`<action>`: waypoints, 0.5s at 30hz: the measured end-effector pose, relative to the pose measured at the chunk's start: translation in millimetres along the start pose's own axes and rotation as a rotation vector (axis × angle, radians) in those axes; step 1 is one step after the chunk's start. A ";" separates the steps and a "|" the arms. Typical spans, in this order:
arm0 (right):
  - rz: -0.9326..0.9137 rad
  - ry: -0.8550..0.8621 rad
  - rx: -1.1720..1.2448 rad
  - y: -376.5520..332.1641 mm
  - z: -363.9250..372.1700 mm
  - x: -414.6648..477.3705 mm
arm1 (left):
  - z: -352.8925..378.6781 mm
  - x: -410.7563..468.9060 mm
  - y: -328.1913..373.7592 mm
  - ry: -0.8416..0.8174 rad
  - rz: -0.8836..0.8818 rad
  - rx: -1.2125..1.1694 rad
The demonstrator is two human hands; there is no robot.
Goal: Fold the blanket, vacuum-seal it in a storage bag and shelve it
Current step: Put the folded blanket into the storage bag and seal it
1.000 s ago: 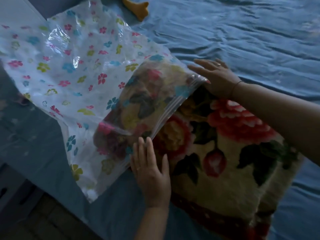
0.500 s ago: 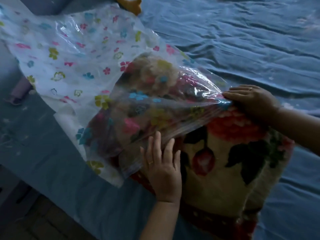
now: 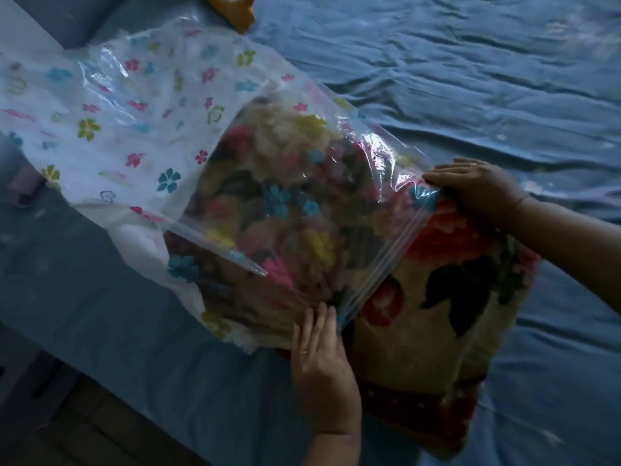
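A folded cream blanket (image 3: 433,317) with red flowers and dark leaves lies on the bed, its far half inside a clear storage bag (image 3: 161,129) printed with small coloured flowers. The bag's zip-strip mouth runs diagonally across the blanket. My left hand (image 3: 322,361) grips the near corner of the bag's mouth at the blanket's left edge. My right hand (image 3: 477,186) pinches the far corner of the mouth on top of the blanket. The blanket's near half sticks out of the bag.
A wrinkled blue bedsheet (image 3: 453,79) covers the bed. An orange-yellow object (image 3: 235,11) lies at the top edge. A small purple thing (image 3: 23,183) sits by the bag's left side. The bed's edge and dark floor (image 3: 50,425) are at lower left.
The bag's mouth has moved further down over the blanket, covering more of it. Both hands shifted with the mouth, the right hand towards the right.
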State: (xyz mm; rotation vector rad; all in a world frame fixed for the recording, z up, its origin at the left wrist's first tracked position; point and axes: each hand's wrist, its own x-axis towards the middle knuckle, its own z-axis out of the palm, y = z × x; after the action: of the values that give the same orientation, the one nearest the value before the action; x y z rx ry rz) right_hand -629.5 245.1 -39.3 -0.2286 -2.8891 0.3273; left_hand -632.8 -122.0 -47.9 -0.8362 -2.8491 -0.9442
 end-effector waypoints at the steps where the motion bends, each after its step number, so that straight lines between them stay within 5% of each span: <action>1: 0.017 0.004 0.006 -2.4 1.2 -2.4 | 1.7 -3.5 2.5 -0.008 -0.006 -0.001; 4: 0.137 -0.019 0.080 -12.1 6.0 -12.6 | 9.8 -11.9 2.3 -0.084 0.005 0.048; 8: 0.593 -0.038 0.113 -50.2 15.9 -64.3 | 16.1 -16.5 -1.2 -0.210 0.049 0.187; 12: 0.718 0.062 0.163 -141.9 37.3 -128.1 | 10.7 -8.6 6.9 -0.239 0.059 0.249; 15: 1.123 0.170 0.456 -194.4 48.9 -142.2 | 7.5 2.1 10.3 -0.235 0.119 0.255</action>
State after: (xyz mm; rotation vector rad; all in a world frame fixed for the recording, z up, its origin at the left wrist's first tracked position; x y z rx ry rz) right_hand -529.2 22.6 -68.7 -1.6498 -2.1285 1.0322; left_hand -628.4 -109.8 -48.0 -1.1363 -2.9805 -0.4833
